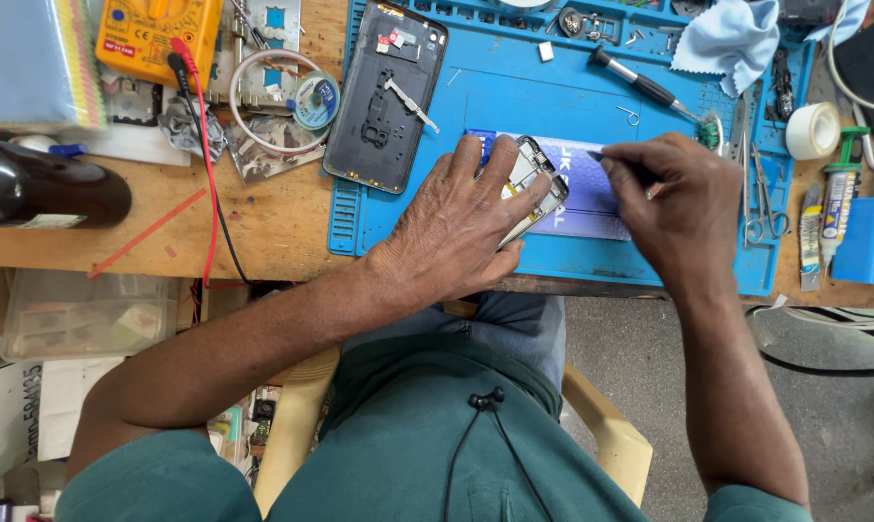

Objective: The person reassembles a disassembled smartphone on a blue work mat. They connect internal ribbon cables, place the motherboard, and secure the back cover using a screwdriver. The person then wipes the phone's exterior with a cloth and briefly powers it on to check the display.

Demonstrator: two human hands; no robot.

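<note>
My left hand (456, 227) lies flat over a small opened phone frame (532, 184), pressing it down on a blue work mat (514, 97). My right hand (674, 208) is closed around a thin dark tool (606, 157), whose tip points at the phone's right edge. Under the phone lies a blue-and-white printed strip (592, 198). A dark phone back cover (384, 97) with a metal bracket on it lies on the mat's left end.
An orange multimeter (157, 34) with red and black leads, a solder wick spool (316, 101), a screwdriver (640, 82), a light blue cloth (732, 39), a tape roll (812, 130), scissors (764, 203) and a glue tube (841, 193) surround the mat on the wooden bench (166, 213).
</note>
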